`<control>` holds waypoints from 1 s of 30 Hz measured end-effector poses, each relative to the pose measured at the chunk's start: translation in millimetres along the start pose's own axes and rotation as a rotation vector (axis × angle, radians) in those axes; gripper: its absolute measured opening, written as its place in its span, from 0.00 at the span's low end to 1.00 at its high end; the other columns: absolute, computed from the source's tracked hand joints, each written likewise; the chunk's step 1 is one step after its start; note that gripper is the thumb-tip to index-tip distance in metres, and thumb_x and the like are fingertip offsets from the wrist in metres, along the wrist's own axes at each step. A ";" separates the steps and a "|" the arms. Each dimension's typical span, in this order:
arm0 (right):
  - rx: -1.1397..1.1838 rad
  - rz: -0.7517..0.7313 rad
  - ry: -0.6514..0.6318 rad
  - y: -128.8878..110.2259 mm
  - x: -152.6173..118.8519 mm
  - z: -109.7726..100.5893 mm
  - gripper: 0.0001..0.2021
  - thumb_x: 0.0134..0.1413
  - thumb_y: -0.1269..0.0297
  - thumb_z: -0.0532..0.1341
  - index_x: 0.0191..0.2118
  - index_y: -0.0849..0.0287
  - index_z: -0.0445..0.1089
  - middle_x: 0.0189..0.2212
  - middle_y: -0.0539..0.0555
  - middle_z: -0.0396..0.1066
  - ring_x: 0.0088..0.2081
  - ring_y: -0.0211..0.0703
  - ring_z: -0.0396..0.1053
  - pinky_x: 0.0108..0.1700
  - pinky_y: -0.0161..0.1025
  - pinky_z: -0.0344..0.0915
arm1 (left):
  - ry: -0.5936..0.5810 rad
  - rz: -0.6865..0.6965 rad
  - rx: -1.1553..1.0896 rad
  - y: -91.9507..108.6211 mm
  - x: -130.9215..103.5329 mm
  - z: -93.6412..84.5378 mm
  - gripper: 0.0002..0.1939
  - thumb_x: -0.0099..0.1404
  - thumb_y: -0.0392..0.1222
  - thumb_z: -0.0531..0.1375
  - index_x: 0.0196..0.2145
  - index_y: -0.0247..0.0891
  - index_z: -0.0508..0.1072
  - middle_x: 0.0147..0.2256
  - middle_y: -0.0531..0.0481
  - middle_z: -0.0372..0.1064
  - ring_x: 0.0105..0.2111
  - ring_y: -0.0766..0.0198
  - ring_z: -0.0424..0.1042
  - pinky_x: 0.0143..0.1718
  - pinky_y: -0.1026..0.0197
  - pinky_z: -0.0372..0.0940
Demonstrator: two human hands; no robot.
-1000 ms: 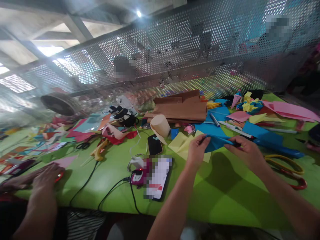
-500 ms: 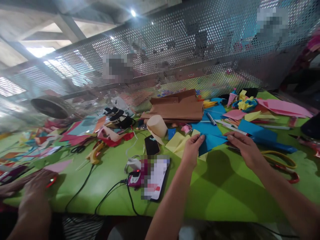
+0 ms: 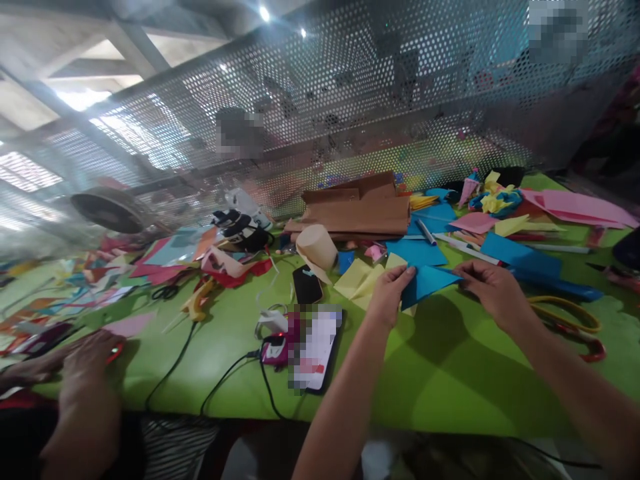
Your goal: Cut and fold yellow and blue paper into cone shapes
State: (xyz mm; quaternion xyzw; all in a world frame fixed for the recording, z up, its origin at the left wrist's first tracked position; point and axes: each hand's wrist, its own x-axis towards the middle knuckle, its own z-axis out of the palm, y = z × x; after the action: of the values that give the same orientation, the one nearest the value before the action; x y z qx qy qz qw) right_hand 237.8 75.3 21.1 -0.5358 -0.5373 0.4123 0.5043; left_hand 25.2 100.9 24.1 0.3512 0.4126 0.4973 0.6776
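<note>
A piece of blue paper [image 3: 428,284], pointed toward its right end, is stretched between my two hands above the green table [image 3: 450,393]. My left hand [image 3: 393,293] pinches its left edge between thumb and fingers. At the right tip, the fingers of my right hand [image 3: 490,288] are closed on the paper. Behind my left hand lie folded yellow papers [image 3: 357,283]. More blue sheets [image 3: 415,251] are spread beyond the held piece, with a marker [image 3: 427,232] across them. Beside my right hand rests a dark blue folded sheet [image 3: 525,260].
Left of my arms are a phone [image 3: 319,353], a power strip [image 3: 276,349] with cords, and a yellow glue gun [image 3: 199,300]. Another person's hands [image 3: 93,353] rest at far left. Yellow-handled scissors [image 3: 567,313] lie right. Brown paper [image 3: 355,210] and a perforated screen [image 3: 310,100] stand behind.
My hands keep hold of the blue paper, which is tilted slightly differently, showing more of its face. The whole view has shifted a little; the other person's hands remain at far left.
</note>
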 end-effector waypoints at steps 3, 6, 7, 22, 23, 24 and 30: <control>-0.035 -0.016 -0.012 2.2 0.4 -1.2 0.22 0.46 0.40 0.72 0.36 0.55 0.78 0.27 0.50 0.70 0.28 0.40 0.61 0.30 0.39 0.56 | 0.011 0.023 -0.007 -0.9 1.3 -1.3 0.25 0.43 0.56 0.79 0.29 0.35 0.79 0.25 0.55 0.67 0.26 0.71 0.61 0.29 0.66 0.56; 0.023 -0.008 -0.036 -2.0 -1.6 -0.7 0.22 0.44 0.41 0.73 0.37 0.54 0.78 0.29 0.50 0.72 0.30 0.41 0.63 0.32 0.39 0.58 | 0.028 0.041 -0.004 -1.7 2.7 -2.4 0.25 0.43 0.56 0.79 0.28 0.35 0.78 0.24 0.56 0.65 0.26 0.71 0.59 0.29 0.66 0.54; 0.060 0.004 -0.049 -4.8 -2.8 -0.4 0.22 0.44 0.41 0.73 0.37 0.54 0.78 0.30 0.50 0.72 0.31 0.41 0.64 0.33 0.39 0.59 | 0.026 0.043 -0.001 -1.6 2.8 -2.4 0.25 0.43 0.56 0.79 0.28 0.35 0.78 0.24 0.56 0.65 0.26 0.71 0.58 0.29 0.65 0.54; -0.059 -0.055 -0.049 -7.8 -1.3 1.3 0.19 0.48 0.42 0.70 0.32 0.55 0.79 0.27 0.52 0.74 0.30 0.43 0.65 0.32 0.40 0.60 | -0.052 0.042 0.075 1.6 -1.4 -0.5 0.25 0.47 0.58 0.77 0.30 0.35 0.79 0.25 0.54 0.68 0.28 0.69 0.64 0.34 0.64 0.61; -0.057 -0.060 -0.054 -8.4 -1.3 1.4 0.18 0.47 0.44 0.70 0.32 0.55 0.79 0.28 0.52 0.75 0.30 0.43 0.66 0.33 0.40 0.60 | -0.049 0.035 0.062 1.8 -1.4 -0.2 0.25 0.46 0.58 0.77 0.30 0.35 0.79 0.25 0.54 0.68 0.28 0.69 0.63 0.34 0.64 0.61; -0.057 -0.062 -0.057 -9.0 -1.5 1.4 0.17 0.46 0.46 0.71 0.32 0.55 0.79 0.28 0.52 0.75 0.30 0.44 0.66 0.33 0.40 0.60 | -0.047 0.026 0.051 1.9 -1.4 -0.1 0.25 0.45 0.58 0.78 0.29 0.35 0.79 0.25 0.54 0.68 0.27 0.70 0.63 0.33 0.64 0.61; -0.009 -0.013 -0.081 -11.4 -4.7 0.2 0.18 0.48 0.45 0.71 0.33 0.55 0.79 0.28 0.51 0.73 0.29 0.42 0.63 0.31 0.39 0.57 | -0.037 0.066 0.086 1.0 -1.1 -0.6 0.25 0.47 0.59 0.77 0.29 0.35 0.78 0.25 0.55 0.66 0.27 0.70 0.60 0.33 0.64 0.58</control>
State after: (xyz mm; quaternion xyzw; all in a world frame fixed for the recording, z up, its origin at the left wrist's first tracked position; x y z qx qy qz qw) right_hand 235.4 69.7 31.8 -0.5173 -0.5628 0.4279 0.4822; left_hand 24.1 100.1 25.0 0.4025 0.4091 0.4944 0.6528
